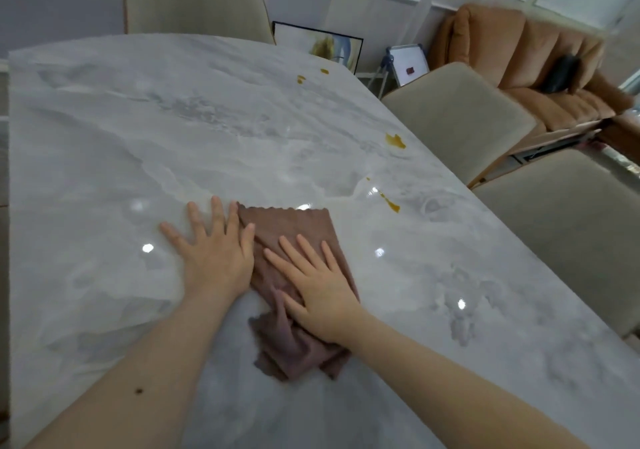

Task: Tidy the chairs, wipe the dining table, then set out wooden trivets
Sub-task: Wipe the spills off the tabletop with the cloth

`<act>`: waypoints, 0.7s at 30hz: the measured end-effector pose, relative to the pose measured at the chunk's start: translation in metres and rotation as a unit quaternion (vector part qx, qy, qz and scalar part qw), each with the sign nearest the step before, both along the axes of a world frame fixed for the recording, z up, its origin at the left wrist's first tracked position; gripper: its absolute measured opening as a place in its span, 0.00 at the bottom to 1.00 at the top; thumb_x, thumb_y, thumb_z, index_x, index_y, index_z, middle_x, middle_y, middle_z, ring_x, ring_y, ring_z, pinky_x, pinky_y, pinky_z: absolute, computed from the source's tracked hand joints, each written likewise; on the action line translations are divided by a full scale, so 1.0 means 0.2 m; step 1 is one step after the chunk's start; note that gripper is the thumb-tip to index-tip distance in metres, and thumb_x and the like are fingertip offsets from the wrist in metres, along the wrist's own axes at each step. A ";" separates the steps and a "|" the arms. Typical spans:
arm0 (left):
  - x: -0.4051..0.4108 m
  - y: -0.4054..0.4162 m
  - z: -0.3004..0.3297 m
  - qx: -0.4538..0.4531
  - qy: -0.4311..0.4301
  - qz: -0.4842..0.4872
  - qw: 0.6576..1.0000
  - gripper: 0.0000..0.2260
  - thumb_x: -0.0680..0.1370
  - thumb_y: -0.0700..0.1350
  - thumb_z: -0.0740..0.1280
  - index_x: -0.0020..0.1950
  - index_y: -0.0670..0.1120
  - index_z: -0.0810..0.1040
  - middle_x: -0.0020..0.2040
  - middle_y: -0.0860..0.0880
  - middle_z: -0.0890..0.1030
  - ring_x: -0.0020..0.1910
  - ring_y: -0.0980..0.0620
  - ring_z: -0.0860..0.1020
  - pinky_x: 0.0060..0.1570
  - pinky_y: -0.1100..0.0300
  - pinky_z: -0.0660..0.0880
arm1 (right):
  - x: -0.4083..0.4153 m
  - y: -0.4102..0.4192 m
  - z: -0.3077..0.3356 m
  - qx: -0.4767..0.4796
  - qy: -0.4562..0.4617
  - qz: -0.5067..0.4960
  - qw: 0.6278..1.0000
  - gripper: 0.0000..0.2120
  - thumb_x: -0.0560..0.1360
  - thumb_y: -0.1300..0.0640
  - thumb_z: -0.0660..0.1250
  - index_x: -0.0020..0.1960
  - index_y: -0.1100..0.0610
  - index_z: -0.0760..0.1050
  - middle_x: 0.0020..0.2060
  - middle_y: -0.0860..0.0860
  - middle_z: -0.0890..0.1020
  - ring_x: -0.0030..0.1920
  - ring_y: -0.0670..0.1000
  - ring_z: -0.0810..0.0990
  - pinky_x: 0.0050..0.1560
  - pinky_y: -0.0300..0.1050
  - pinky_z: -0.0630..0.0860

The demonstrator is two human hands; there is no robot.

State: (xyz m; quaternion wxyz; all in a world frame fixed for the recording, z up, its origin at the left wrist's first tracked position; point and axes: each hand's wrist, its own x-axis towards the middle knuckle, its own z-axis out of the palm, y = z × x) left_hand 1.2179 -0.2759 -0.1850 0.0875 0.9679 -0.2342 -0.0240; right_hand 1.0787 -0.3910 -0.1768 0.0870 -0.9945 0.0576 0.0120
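Cloth (291,226) lies under right hand (320,289), beside left hand (216,251)

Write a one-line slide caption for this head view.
Both hands, left and right, press a brown cloth flat on the marble table, amber spills still unwiped.

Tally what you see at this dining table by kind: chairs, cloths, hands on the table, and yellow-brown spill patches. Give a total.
Beige chairs: 3
Brown cloth: 1
Hands pressed flat, left hand and right hand: 2
Yellow-brown spill patches on the marble table: 4
Total: 10
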 end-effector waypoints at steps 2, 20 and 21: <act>0.00 0.00 0.01 -0.009 0.007 -0.002 1.000 0.26 0.82 0.56 0.42 0.79 0.50 0.46 0.79 0.48 0.47 0.76 0.37 0.44 0.66 0.28 0.39 | -0.17 -0.10 0.01 -0.005 0.014 -0.006 1.000 0.28 0.78 0.37 0.48 0.76 0.36 0.46 0.77 0.39 0.47 0.77 0.47 0.41 0.75 0.51 0.36; -0.01 0.00 0.00 0.010 -0.018 -0.006 1.000 0.25 0.82 0.52 0.46 0.78 0.50 0.46 0.79 0.47 0.47 0.76 0.36 0.44 0.66 0.27 0.42 | 0.48 -0.15 0.02 -0.004 -0.006 -0.060 0.998 0.24 0.83 0.46 0.49 0.77 0.42 0.52 0.78 0.46 0.52 0.78 0.51 0.47 0.76 0.56 0.41; 0.01 0.01 0.00 0.008 -0.016 -0.004 1.000 0.25 0.82 0.52 0.46 0.79 0.50 0.46 0.79 0.47 0.47 0.76 0.37 0.44 0.66 0.27 0.42 | 0.39 -0.12 0.02 -0.004 -0.008 -0.039 0.999 0.24 0.82 0.46 0.50 0.77 0.42 0.52 0.78 0.45 0.52 0.78 0.51 0.47 0.76 0.55 0.41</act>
